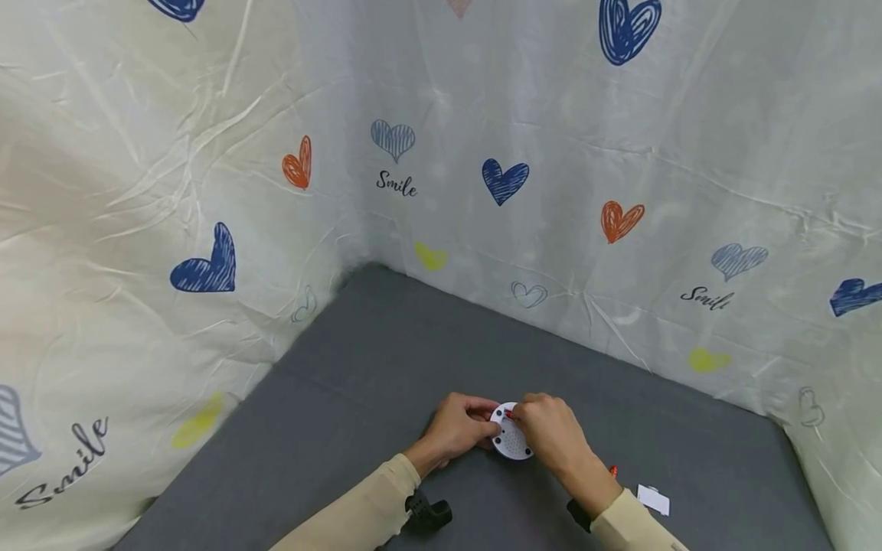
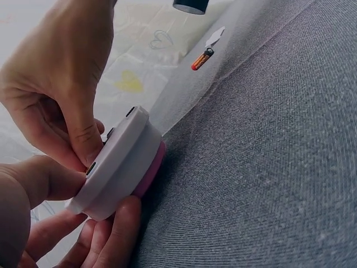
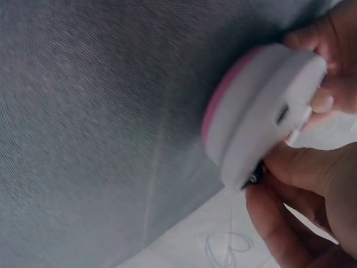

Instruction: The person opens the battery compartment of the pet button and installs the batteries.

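Note:
A round white device (image 1: 512,441) shows a flat face with small holes and black feet. Along its far side runs a pink band (image 3: 226,92), plain in both wrist views. My left hand (image 1: 458,425) grips it by the edge, thumb on the flat face and fingers beneath. Against that face, my right hand (image 1: 553,430) pinches a small battery (image 3: 255,174), black and orange where it shows. Most of the battery is hidden by the fingers. In the head view, a bit of red appears in the opening beside the right fingertips.
Another orange-and-black battery (image 2: 202,58) lies on the grey cloth (image 1: 386,344) beyond the right forearm. Next to it rests a small white piece (image 1: 653,500). A pale curtain (image 1: 551,107) printed with hearts rises behind and to the left.

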`<state>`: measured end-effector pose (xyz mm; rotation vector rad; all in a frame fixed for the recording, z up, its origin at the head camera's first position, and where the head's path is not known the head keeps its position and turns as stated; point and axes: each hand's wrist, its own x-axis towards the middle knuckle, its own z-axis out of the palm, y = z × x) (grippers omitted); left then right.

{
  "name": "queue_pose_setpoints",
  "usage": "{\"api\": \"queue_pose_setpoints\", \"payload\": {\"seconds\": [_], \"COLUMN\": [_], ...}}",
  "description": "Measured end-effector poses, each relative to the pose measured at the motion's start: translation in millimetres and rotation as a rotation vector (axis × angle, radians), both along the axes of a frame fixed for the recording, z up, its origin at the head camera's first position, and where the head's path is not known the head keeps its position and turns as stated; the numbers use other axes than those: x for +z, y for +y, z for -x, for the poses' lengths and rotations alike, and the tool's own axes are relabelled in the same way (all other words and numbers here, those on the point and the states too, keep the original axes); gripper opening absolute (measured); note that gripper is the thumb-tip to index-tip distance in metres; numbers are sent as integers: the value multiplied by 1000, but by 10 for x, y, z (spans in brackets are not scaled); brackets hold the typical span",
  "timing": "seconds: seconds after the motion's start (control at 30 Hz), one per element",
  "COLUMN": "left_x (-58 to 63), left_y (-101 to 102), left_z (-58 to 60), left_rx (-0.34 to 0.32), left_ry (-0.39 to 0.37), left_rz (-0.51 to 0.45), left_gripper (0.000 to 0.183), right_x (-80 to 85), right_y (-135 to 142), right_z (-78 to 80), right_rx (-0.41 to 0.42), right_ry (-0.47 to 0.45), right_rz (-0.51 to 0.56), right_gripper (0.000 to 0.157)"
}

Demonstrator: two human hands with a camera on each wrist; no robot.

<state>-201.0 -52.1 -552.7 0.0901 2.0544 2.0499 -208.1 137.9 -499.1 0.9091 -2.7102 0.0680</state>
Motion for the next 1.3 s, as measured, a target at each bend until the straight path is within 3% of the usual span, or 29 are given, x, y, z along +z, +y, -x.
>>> {"api": "queue_pose_setpoints", "payload": {"seconds": [0.17, 0.37, 0.57, 0.83, 0.97, 1.13, 1.3], "left_x": [15, 7, 13, 20, 27, 37, 30], "left_y": [-6, 18, 27, 34, 32, 35, 50], "left_z": [11, -26, -29, -11, -5, -9, -19], "left_rx": [12, 37, 36, 41, 41, 36, 42], "left_ry": [5, 19, 22, 8, 3, 8, 9], "left_rz": [23, 34, 15, 11, 12, 15, 18], "left_gripper": [32, 28, 28, 31, 31, 32, 32], "right_x": [-46, -38, 68, 283, 377, 410, 368], "right_y": [1, 59, 159, 421, 531, 616, 665], "right_z": [12, -8, 11, 82, 92, 108, 111], "right_rx": [-8, -10, -12, -143, -169, -204, -287], "right_ry": [62, 17, -72, -205, -264, -330, -498], "right_rz": [-1, 67, 132, 220, 232, 256, 318], "right_gripper": [11, 11, 10, 8, 8, 6, 7]}}
